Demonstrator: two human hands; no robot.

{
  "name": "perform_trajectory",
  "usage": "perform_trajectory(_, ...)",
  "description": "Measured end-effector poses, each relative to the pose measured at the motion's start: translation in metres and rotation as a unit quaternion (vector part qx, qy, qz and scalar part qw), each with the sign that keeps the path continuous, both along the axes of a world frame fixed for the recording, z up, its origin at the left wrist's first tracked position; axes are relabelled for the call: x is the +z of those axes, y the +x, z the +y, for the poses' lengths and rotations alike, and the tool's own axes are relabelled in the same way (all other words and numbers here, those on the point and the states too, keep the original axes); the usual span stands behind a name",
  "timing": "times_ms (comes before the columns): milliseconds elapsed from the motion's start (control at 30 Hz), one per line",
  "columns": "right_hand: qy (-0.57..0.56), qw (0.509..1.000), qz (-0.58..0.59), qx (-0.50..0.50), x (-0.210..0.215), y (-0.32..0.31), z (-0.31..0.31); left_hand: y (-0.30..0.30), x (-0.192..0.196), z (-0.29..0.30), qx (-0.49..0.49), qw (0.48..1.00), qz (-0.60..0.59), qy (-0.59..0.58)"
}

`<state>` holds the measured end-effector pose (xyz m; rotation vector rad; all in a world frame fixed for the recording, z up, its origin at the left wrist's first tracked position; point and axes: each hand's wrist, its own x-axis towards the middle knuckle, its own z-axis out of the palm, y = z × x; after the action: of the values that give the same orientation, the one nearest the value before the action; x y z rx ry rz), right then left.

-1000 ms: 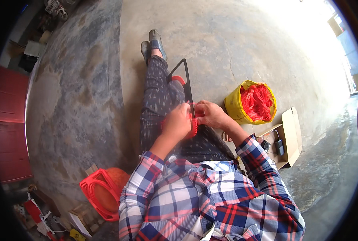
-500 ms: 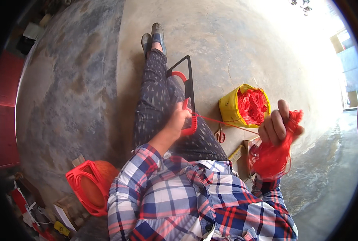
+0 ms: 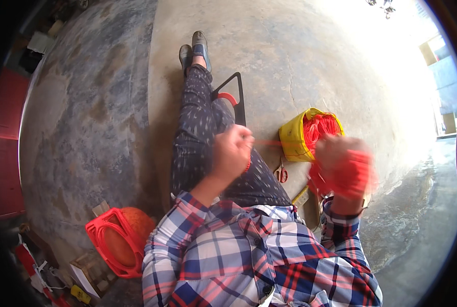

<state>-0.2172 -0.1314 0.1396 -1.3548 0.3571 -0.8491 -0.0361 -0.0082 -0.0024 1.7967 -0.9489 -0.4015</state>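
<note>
My left hand (image 3: 233, 151) is closed over the lower part of a black frame (image 3: 240, 105) that rests against my thigh. A red band crosses the frame's upper part, and a little red cord winding shows below my fingers. From my left fingertips a thin red strand (image 3: 269, 143) runs across to the right. My right hand (image 3: 338, 153), smeared by motion, is closed on a loose bundle of red cord (image 3: 355, 176). Just behind that hand stands a yellow bucket (image 3: 293, 137) filled with tangled red cord (image 3: 318, 125).
Red-handled scissors (image 3: 281, 174) lie on the concrete floor by the bucket. Beside my left elbow is an orange-red frame (image 3: 110, 240) wound with cord. A small wooden crate (image 3: 96, 271) and mixed items lie at the lower left. My legs stretch ahead, with shoes (image 3: 199, 46) crossed.
My right hand has swung left and slightly downward with the cord bundle, now in front of the bucket. My left hand has risen slightly and covers more of the black frame.
</note>
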Motion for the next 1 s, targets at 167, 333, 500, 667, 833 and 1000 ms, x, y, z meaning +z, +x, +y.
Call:
perform_trajectory(167,-0.447,0.793,0.377,0.174,-0.106,0.043,-0.020,0.021,-0.034,0.017,-0.006,0.934,0.310,0.177)
perform_trajectory(333,-0.184,0.891,0.376,0.174,-0.150,0.076,0.007,0.012,-0.044,0.017,0.046,0.988,0.068,0.130)
perform_trajectory(500,-0.177,0.950,0.223,0.129,-0.118,0.069,0.004,0.029,0.032,0.009,0.080,0.893,0.442,-0.001)
perform_trajectory(667,-0.046,0.984,0.142,0.095,-0.104,0.062,-0.003,0.023,0.043,-0.005,0.020,0.801,0.598,0.002)
perform_trajectory(833,0.250,0.955,-0.150,0.046,-0.038,-0.007,-0.060,0.024,-0.006,0.000,0.035,0.821,0.567,0.057)
perform_trajectory(1000,0.152,0.966,-0.186,0.097,0.034,-0.098,-0.090,0.013,-0.013,-0.007,0.059,0.795,0.597,0.086)
